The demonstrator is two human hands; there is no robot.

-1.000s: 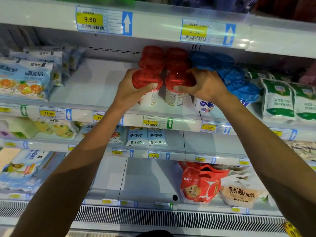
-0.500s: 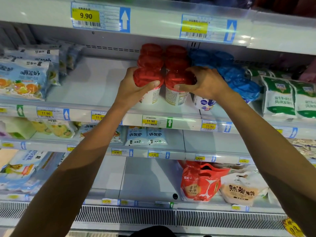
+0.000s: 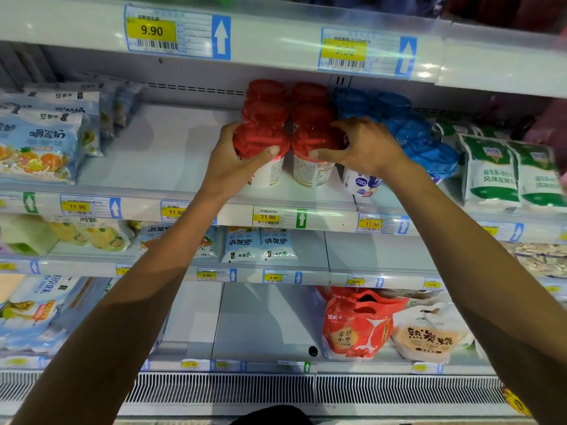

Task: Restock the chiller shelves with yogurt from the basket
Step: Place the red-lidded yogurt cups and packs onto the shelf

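1. The chiller shelf [image 3: 159, 154] carries the yogurt. Its left-middle stretch is bare, while its right part is stocked. The basket is not in view.
2. Both arms are stretched forward and upward from the lower corners of the view, and they converge on the middle of this shelf.
3. Two files of red-lidded cups [image 3: 267, 108] run from front to back. A group of blue-lidded cups [image 3: 429, 154] stands just beside them on the right, with green pouches [image 3: 491, 176] further right.
4. The left hand [image 3: 233, 161] is closed round the front left cup [image 3: 260, 142]. The thumb is laid across the near side under the lid rim and the fingers are wrapped round the far side.
5. The right hand [image 3: 365, 145] grips the front right cup [image 3: 313, 170]. The thumb is set on the near rim and the fingers are curled over the lid from the right.
6. Both held cups are upright, with the long axis vertical, and stand side by side and almost touching at the head of their files. Each lies straight ahead of its own hand, so neither hand is nearer.
7. The bases appear to be on the shelf, above the 11.90 tag [image 3: 268, 216], though full contact cannot be confirmed.
8. The coming move is judged to turn on the closeness of the cups behind. The pair would be pushed straight back and let go without the lids being tipped.
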